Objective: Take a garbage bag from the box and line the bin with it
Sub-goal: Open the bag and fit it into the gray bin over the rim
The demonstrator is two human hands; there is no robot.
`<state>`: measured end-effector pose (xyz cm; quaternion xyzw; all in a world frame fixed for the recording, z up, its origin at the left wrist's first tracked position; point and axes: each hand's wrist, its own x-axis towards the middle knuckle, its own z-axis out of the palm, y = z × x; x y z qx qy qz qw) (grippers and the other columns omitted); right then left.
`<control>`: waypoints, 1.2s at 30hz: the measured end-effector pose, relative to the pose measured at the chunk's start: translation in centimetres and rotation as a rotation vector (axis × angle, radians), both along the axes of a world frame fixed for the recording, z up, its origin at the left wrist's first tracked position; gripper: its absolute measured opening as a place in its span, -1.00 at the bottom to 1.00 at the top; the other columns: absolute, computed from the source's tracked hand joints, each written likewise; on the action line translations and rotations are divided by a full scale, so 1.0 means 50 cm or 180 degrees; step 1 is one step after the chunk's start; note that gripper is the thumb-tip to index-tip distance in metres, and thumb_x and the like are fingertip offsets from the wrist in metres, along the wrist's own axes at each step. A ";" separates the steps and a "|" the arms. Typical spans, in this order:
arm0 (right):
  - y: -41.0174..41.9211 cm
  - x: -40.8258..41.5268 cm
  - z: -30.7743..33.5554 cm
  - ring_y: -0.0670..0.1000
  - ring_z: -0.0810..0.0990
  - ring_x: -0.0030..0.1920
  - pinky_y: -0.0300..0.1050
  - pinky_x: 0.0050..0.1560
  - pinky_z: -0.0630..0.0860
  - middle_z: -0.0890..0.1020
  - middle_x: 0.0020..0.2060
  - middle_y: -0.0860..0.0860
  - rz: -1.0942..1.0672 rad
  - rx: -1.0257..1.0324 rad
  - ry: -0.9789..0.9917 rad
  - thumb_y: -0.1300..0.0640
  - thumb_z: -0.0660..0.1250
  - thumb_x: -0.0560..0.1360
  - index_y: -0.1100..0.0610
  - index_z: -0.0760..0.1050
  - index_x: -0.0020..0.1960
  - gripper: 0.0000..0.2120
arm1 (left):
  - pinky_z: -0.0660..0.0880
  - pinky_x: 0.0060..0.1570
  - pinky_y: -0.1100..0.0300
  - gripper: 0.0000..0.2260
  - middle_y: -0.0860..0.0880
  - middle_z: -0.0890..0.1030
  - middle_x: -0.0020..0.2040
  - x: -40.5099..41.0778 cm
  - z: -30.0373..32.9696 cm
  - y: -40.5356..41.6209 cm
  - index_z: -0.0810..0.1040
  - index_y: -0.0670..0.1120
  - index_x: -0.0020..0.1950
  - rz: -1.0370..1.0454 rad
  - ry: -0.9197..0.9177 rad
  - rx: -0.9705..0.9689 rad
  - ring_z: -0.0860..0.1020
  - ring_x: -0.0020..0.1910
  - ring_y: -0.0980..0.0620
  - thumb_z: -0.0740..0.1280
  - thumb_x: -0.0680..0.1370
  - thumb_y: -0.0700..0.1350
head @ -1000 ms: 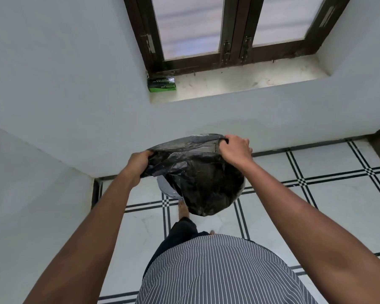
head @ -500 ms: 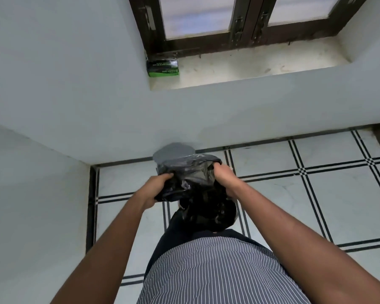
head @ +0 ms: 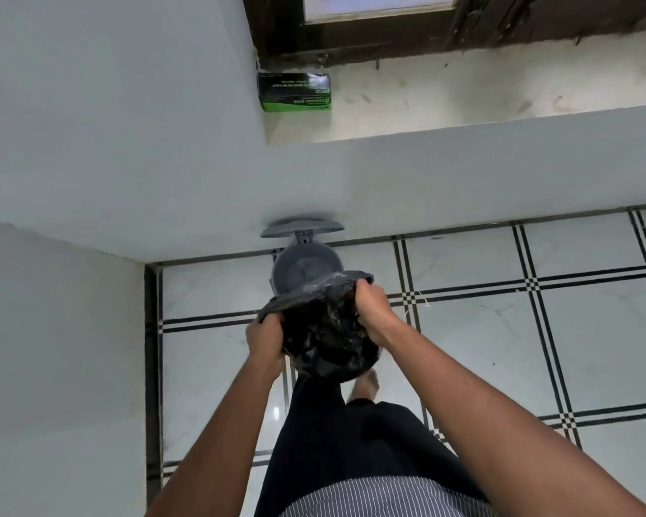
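A black garbage bag (head: 327,337) hangs crumpled between my two hands. My left hand (head: 267,339) grips its left rim and my right hand (head: 373,311) grips its right rim, stretching the mouth apart. Just beyond the bag stands a small grey bin (head: 303,266) against the wall, its round lid (head: 302,227) flipped up and its inside bare. The bag's far edge overlaps the bin's near rim in view. The green and black box of garbage bags (head: 295,92) sits on the window sill above.
White walls form a corner at the left, close to the bin. The window sill (head: 482,95) runs along the wall under a dark wooden frame. The floor (head: 500,330) has white tiles with black lines. My dark trousers and a bare foot (head: 366,384) show below the bag.
My hands have carried the bag lower and forward, and spread its mouth. The grey bin with its raised lid has come fully into view.
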<state>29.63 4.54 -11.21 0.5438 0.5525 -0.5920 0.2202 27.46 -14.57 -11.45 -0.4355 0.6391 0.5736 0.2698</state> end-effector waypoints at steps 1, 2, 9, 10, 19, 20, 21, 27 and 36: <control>0.007 -0.027 -0.012 0.01 0.48 -0.27 -0.11 -0.33 0.36 0.57 -0.19 0.03 -0.0030 0.0072 0.0047 0.04 0.09 0.72 0.23 0.58 0.25 -0.63 | 0.51 -0.23 0.16 -0.89 -0.07 0.67 -0.15 -0.029 -0.006 -0.001 0.67 -0.17 -0.06 0.0047 0.0228 -0.0189 0.58 -0.18 -0.04 0.35 0.57 -0.29; 0.013 -0.053 -0.029 0.02 0.50 -0.24 -0.07 -0.26 0.38 0.60 -0.17 0.06 -0.0054 0.0126 0.0082 0.03 0.10 0.72 0.22 0.59 0.19 -0.64 | 0.48 -0.25 0.18 -0.88 -0.04 0.62 -0.18 -0.057 -0.014 -0.003 0.63 -0.17 -0.11 0.0011 0.0411 -0.0353 0.53 -0.19 0.00 0.34 0.59 -0.28; 0.010 -0.154 -0.189 -0.01 0.39 -0.29 -0.02 -0.26 0.30 0.43 -0.32 0.00 -0.0115 0.0333 0.0276 -0.01 0.10 0.79 0.14 0.48 -0.11 -0.62 | 0.31 -0.34 0.27 -0.77 0.01 0.42 -0.32 -0.173 -0.170 -0.006 0.44 -0.16 -0.23 -0.0428 0.0944 -0.0800 0.32 -0.34 0.11 0.28 0.63 -0.31; 0.004 -0.159 -0.216 -0.01 0.40 -0.29 -0.02 -0.26 0.32 0.43 -0.32 0.00 -0.0115 0.0351 0.0299 -0.04 0.11 0.79 0.13 0.45 -0.13 -0.60 | 0.31 -0.34 0.26 -0.77 0.01 0.41 -0.32 -0.179 -0.203 -0.009 0.45 -0.17 -0.22 -0.0391 0.0932 -0.0771 0.31 -0.35 0.12 0.28 0.63 -0.31; -0.044 -0.191 -0.473 -0.09 0.38 -0.38 -0.20 -0.30 0.34 0.39 -0.44 -0.07 -0.0284 0.0574 0.0964 -0.04 0.16 0.82 0.14 0.33 -0.27 -0.48 | 0.21 -0.42 0.26 -0.65 0.02 0.25 -0.38 -0.247 -0.462 -0.007 0.30 0.01 -0.39 -0.0214 0.1232 -0.0291 0.20 -0.38 0.09 0.25 0.47 -0.35; -0.044 -0.197 -0.501 -0.13 0.38 -0.40 -0.26 -0.32 0.35 0.39 -0.46 -0.13 -0.0245 0.0610 0.1017 -0.01 0.16 0.82 0.10 0.32 -0.30 -0.48 | 0.21 -0.42 0.27 -0.67 0.04 0.25 -0.39 -0.257 -0.489 -0.007 0.29 0.05 -0.42 -0.0251 0.1306 -0.0236 0.20 -0.37 0.09 0.25 0.43 -0.32; -0.046 -0.203 -0.531 -0.16 0.40 -0.40 -0.30 -0.32 0.37 0.41 -0.47 -0.17 -0.0215 0.0621 0.1073 0.00 0.17 0.83 0.07 0.34 -0.31 -0.48 | 0.21 -0.42 0.28 -0.67 0.06 0.25 -0.41 -0.265 -0.519 -0.006 0.29 0.07 -0.43 -0.0299 0.1357 -0.0191 0.20 -0.37 0.09 0.24 0.40 -0.30; -0.058 -0.218 -0.743 -0.07 0.69 -0.06 -0.13 0.00 0.60 0.69 -0.20 -0.16 -0.0208 0.0557 0.1002 -0.12 0.23 0.78 -0.11 0.64 -0.15 -0.61 | 0.20 -0.37 0.15 -0.73 -0.02 0.27 -0.41 -0.273 -0.745 -0.008 0.28 0.00 -0.41 -0.0597 0.1114 -0.0306 0.22 -0.35 -0.04 0.24 0.38 -0.31; -0.045 -0.242 -0.985 0.04 0.70 0.09 -0.04 0.26 0.52 0.73 -0.03 0.00 0.1360 0.0796 0.0344 -0.12 0.17 0.80 0.16 0.67 0.21 -0.58 | 0.37 -0.35 0.24 -0.85 0.05 0.61 -0.27 -0.280 -0.954 0.001 0.59 -0.06 -0.14 -0.2899 -0.0011 -0.1217 0.55 -0.25 0.08 0.42 0.59 -0.05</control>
